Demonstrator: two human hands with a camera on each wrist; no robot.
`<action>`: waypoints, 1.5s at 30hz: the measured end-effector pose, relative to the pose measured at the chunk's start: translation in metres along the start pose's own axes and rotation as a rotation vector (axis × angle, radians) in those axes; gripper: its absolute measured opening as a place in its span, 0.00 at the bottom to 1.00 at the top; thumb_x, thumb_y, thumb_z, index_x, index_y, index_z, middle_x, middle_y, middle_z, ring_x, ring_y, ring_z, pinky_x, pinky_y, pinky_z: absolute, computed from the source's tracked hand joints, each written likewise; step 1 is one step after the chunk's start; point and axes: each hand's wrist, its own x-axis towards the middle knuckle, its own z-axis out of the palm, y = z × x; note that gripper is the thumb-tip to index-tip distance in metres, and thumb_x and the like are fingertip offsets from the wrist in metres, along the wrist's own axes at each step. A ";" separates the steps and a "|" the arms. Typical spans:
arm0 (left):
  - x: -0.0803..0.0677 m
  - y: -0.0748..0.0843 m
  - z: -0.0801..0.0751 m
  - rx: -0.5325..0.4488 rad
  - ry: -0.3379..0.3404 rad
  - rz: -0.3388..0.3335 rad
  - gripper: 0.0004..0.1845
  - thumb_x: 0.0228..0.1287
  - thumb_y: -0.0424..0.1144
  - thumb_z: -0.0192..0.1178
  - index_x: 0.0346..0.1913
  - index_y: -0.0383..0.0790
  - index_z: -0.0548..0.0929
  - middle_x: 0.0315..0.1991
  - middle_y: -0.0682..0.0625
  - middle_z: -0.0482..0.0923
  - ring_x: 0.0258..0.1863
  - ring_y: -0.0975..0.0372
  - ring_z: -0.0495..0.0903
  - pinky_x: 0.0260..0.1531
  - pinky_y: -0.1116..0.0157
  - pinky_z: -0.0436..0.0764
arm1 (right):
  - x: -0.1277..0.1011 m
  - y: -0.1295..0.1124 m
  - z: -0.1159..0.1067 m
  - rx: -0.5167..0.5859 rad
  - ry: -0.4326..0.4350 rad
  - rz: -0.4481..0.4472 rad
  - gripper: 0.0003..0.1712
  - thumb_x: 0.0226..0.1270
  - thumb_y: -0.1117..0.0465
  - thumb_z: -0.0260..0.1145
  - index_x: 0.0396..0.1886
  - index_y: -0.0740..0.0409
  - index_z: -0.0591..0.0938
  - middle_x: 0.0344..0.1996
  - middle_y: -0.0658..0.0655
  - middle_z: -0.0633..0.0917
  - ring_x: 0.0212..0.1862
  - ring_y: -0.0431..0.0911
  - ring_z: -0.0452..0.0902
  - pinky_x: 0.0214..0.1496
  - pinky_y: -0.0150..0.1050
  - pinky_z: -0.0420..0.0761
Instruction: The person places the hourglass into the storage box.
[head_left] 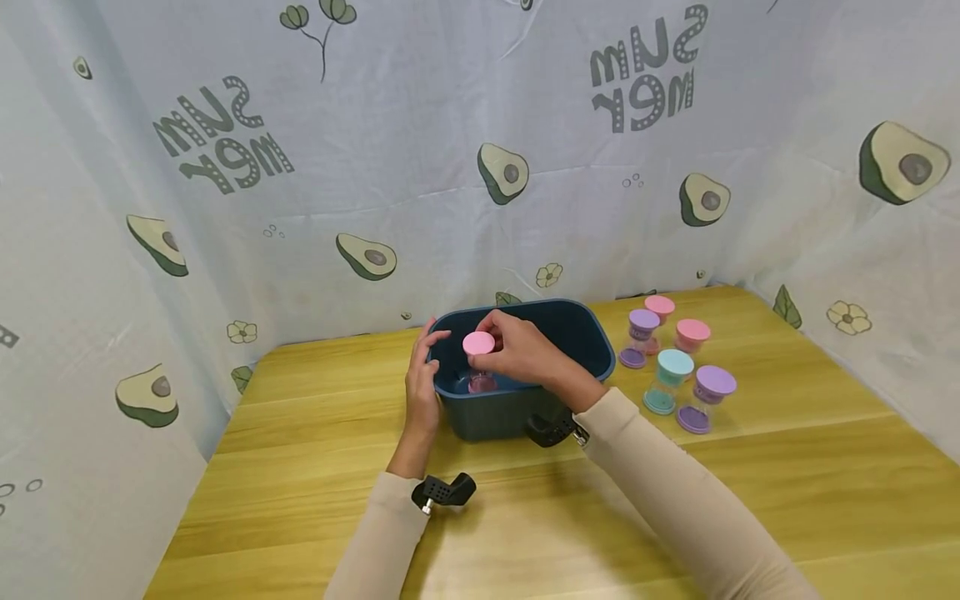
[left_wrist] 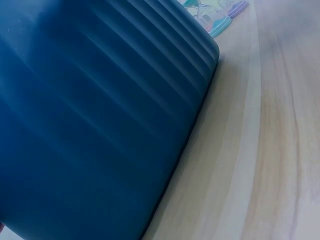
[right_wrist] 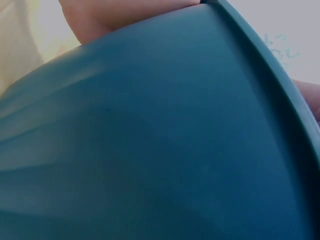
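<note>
A dark blue bin (head_left: 487, 417) stands on the table, its ribbed side wall (left_wrist: 110, 120) filling much of the left wrist view. My right hand (head_left: 521, 350) reaches over the front rim and pinches the pink top of an hourglass sand timer (head_left: 478, 342). That timer is upright inside the bin, and whether its base touches the floor I cannot tell. At the bin's left end, my left hand (head_left: 422, 392) rests against the wall with its fingers extended near the rim. The bin's wall (right_wrist: 150, 140) hides the timer in the right wrist view.
Right of the bin, several more sand timers stand upright: a teal one (head_left: 666, 381), a front purple one (head_left: 706, 398), a rear purple one (head_left: 640, 337) and pink ones (head_left: 692, 335). A patterned curtain (head_left: 435, 208) hangs behind the wooden table (head_left: 322, 433).
</note>
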 end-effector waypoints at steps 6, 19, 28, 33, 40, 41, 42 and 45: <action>0.000 -0.001 0.001 -0.012 0.003 0.015 0.26 0.62 0.35 0.35 0.59 0.35 0.74 0.73 0.46 0.58 0.73 0.54 0.52 0.69 0.41 0.46 | 0.001 0.001 -0.001 -0.012 -0.038 0.016 0.23 0.55 0.59 0.71 0.48 0.61 0.75 0.40 0.57 0.82 0.38 0.46 0.77 0.40 0.37 0.81; -0.002 -0.002 0.000 -0.028 -0.005 0.003 0.25 0.63 0.29 0.34 0.59 0.30 0.73 0.74 0.41 0.56 0.74 0.49 0.50 0.69 0.40 0.44 | 0.003 0.004 0.004 -0.034 -0.114 0.040 0.23 0.56 0.60 0.72 0.49 0.62 0.75 0.42 0.59 0.82 0.38 0.47 0.77 0.41 0.38 0.80; -0.003 -0.001 0.000 -0.021 -0.004 0.012 0.25 0.63 0.35 0.35 0.59 0.35 0.74 0.73 0.47 0.58 0.73 0.55 0.52 0.69 0.41 0.46 | 0.003 0.003 0.004 -0.027 -0.159 0.041 0.23 0.56 0.61 0.72 0.50 0.61 0.76 0.40 0.56 0.82 0.38 0.46 0.77 0.39 0.37 0.80; -0.002 -0.002 0.000 -0.029 -0.007 0.011 0.25 0.64 0.35 0.35 0.59 0.36 0.74 0.73 0.47 0.57 0.74 0.55 0.51 0.69 0.41 0.44 | 0.004 0.003 0.004 -0.055 -0.182 0.044 0.22 0.55 0.60 0.73 0.48 0.60 0.77 0.39 0.55 0.82 0.37 0.46 0.76 0.39 0.36 0.80; -0.001 -0.002 -0.001 -0.028 0.002 0.010 0.25 0.63 0.34 0.35 0.58 0.35 0.75 0.73 0.48 0.58 0.73 0.54 0.51 0.69 0.41 0.45 | 0.006 0.004 0.006 -0.080 -0.216 0.065 0.21 0.56 0.61 0.73 0.48 0.59 0.77 0.39 0.55 0.81 0.38 0.46 0.75 0.39 0.36 0.79; -0.001 -0.002 -0.001 -0.026 0.003 0.007 0.25 0.63 0.34 0.35 0.58 0.36 0.75 0.73 0.48 0.58 0.73 0.55 0.51 0.69 0.41 0.45 | 0.006 0.004 0.006 -0.082 -0.221 0.068 0.21 0.56 0.60 0.73 0.48 0.59 0.77 0.39 0.54 0.81 0.37 0.46 0.75 0.39 0.36 0.78; -0.001 -0.002 -0.001 -0.024 0.003 0.003 0.25 0.63 0.35 0.35 0.59 0.36 0.75 0.73 0.48 0.58 0.73 0.55 0.51 0.69 0.41 0.45 | 0.006 0.003 0.006 -0.083 -0.225 0.071 0.21 0.56 0.60 0.73 0.48 0.59 0.77 0.39 0.54 0.81 0.38 0.46 0.75 0.39 0.36 0.78; -0.002 -0.002 -0.001 -0.019 0.001 -0.009 0.25 0.63 0.36 0.36 0.59 0.38 0.74 0.73 0.49 0.58 0.73 0.56 0.52 0.68 0.40 0.46 | 0.006 0.003 0.005 -0.081 -0.241 0.075 0.21 0.56 0.61 0.73 0.48 0.59 0.77 0.40 0.55 0.81 0.38 0.46 0.75 0.40 0.36 0.78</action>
